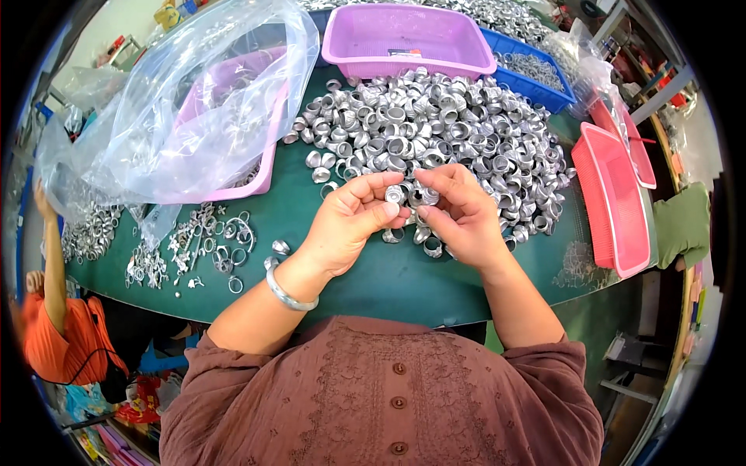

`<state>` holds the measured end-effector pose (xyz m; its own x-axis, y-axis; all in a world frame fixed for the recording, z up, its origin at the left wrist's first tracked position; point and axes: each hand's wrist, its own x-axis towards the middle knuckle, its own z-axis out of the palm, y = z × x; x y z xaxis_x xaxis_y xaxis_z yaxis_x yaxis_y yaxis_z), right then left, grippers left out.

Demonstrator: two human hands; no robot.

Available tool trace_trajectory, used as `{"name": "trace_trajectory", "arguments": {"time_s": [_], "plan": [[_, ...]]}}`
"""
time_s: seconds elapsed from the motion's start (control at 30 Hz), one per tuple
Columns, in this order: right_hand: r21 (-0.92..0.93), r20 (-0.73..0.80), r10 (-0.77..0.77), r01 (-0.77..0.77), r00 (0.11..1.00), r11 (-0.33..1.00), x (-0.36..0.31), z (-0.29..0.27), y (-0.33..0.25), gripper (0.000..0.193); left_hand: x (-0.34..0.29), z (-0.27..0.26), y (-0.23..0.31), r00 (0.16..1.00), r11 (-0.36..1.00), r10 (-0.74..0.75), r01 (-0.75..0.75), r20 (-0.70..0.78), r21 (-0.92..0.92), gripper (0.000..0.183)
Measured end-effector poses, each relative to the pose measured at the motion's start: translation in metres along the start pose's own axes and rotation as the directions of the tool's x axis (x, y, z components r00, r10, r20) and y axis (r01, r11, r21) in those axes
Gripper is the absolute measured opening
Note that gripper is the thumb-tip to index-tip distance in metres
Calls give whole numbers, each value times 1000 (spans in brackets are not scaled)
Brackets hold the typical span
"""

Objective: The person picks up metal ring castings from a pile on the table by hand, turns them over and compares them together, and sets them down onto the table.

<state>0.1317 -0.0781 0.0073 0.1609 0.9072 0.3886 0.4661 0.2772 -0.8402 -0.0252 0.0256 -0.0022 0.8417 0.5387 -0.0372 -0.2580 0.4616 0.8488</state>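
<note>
A big heap of small silver metal threaded fittings [435, 124] covers the far half of the green table [388, 279]. My left hand [350, 221] pinches one silver fitting [395, 194] between thumb and fingers at the near edge of the heap. My right hand [458, 213] meets it from the right and grips a second silver fitting [426, 194] against the first. A silver bangle [286, 293] sits on my left wrist.
An empty purple basket [404, 35] and a blue basket [536, 74] stand behind the heap. A pink basket under a clear plastic bag [186, 109] lies at left, with loose rings [225, 241] in front. Red-pink trays [614, 194] lie right. Another person in orange [54, 326] sits at left.
</note>
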Motion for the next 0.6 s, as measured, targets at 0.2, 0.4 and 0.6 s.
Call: {"name": "trace_trajectory", "arguments": {"time_s": [0.2,0.4,0.6], "plan": [[238,-99,81,-55,992,970,0,11,1,53,-1,1,0,1000,999,-11,11,6,35,35],[209,-107,53,-29,993,977,-1,10,3,43,-1,1,-1,1000,999,-2,1,11,35,35],[277,-82,89,-63,993,959,-1,9,3,33,-1,0,-1,1000,1000,-4,4,6,9,32]]}}
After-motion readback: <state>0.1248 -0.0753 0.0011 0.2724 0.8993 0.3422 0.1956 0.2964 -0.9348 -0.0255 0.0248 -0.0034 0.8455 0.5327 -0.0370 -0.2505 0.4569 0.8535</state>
